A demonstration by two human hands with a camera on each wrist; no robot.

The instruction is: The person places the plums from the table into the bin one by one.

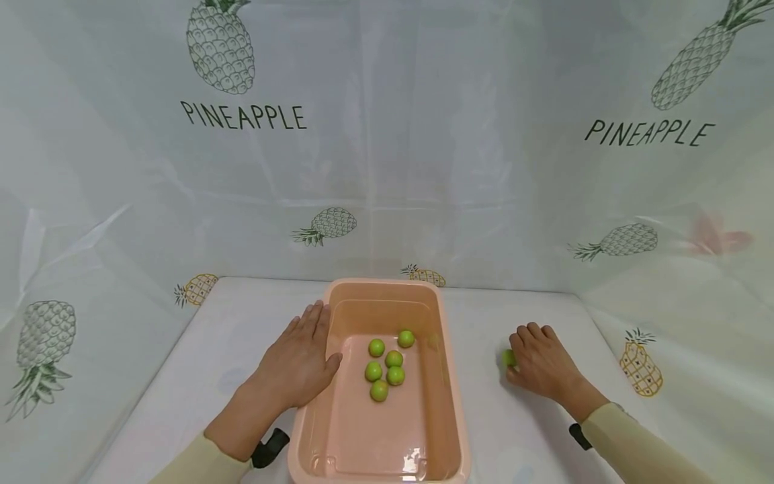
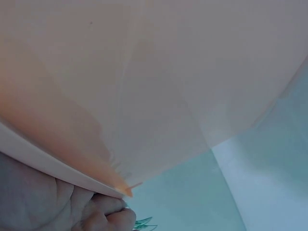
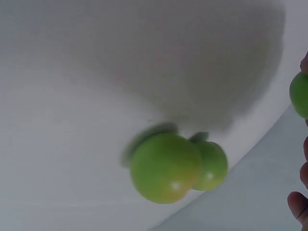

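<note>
Right hand pinches one green fruit over the tabletop: grip light, lift clear of two loose fruits, brace the peach tub with the left hand, fingers straight along its rim.

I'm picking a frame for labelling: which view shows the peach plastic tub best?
The head view: the peach plastic tub shows from above, interior included. The left wrist view catches only part of it, close up; the right wrist view shows none.

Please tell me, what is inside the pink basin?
Six round green fruits lie on the floor of the pink basin. The floor directly beneath them is covered and cannot be seen.
</note>
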